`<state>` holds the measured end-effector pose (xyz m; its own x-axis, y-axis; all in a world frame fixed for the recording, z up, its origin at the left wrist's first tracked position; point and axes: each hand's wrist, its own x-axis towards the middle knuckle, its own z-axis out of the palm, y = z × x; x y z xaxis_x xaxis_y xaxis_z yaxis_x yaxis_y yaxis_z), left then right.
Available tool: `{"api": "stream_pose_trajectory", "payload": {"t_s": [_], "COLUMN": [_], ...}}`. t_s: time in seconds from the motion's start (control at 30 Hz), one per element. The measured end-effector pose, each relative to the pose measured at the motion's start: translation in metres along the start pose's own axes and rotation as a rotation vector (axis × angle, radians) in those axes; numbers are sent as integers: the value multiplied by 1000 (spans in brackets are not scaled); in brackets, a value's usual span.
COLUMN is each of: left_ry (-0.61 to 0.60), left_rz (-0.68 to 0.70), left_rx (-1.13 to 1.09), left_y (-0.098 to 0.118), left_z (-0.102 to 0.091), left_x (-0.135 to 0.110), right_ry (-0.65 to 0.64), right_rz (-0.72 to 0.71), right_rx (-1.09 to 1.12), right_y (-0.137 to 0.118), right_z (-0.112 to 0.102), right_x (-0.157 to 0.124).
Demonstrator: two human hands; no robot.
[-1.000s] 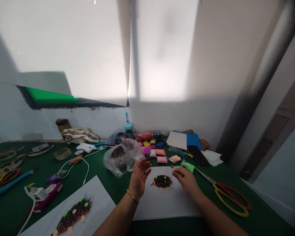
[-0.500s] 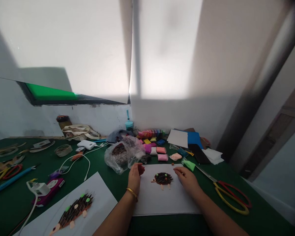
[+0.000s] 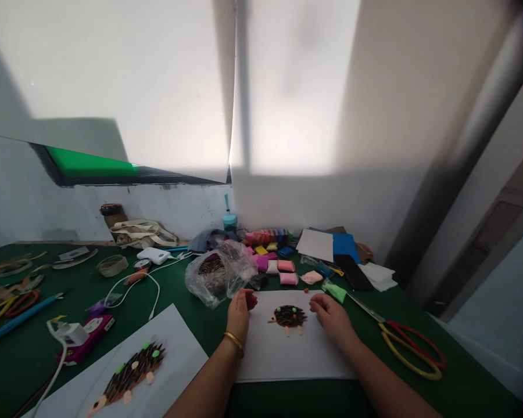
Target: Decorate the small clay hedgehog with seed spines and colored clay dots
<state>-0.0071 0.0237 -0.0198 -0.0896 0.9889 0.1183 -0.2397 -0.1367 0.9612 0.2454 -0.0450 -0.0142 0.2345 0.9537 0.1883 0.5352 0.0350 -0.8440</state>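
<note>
A white sheet [image 3: 287,357] lies on the green table in front of me, with a small dark hedgehog figure [image 3: 289,317] stuck on it, dotted green and orange. My left hand [image 3: 239,312] rests at the sheet's upper left edge, fingers curled inward, and a gold bangle is on that wrist. My right hand [image 3: 331,314] lies on the sheet just right of the hedgehog, fingers bent, palm down. Neither hand shows anything held. A tiny brown bit [image 3: 305,291] sits at the sheet's top edge.
A clear plastic bag [image 3: 220,273] sits behind my left hand. Coloured clay blocks [image 3: 279,261] and paper sheets [image 3: 326,247] lie further back. Scissors [image 3: 407,345] rest at right. A second sheet with a larger hedgehog [image 3: 133,371], a pink device [image 3: 85,342] and cables lie at left.
My left hand has dropped from a raised, spread pose to the sheet's edge with fingers curled. My right hand has hardly moved.
</note>
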Motion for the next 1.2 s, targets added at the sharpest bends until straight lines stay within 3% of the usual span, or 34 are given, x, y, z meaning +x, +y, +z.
{"api": "stream_pose_trajectory", "payload": {"t_s": [0.33, 0.73, 1.03, 1.2], "left_ry": [-6, -3, -9, -1], "left_rz": [2, 16, 10, -15], "left_rx": [10, 35, 26, 19], "left_y": [3, 6, 6, 8], "left_z": [1, 2, 1, 2], "left_x": [-1, -2, -2, -3], "right_ry": [34, -99, -128, -139], "right_rz": [-39, -57, -222, -178], "right_rx": [19, -56, -162, -234], "right_y": [4, 7, -16, -18], "right_z": [1, 3, -2, -4], "right_x": [3, 2, -9, -8]}}
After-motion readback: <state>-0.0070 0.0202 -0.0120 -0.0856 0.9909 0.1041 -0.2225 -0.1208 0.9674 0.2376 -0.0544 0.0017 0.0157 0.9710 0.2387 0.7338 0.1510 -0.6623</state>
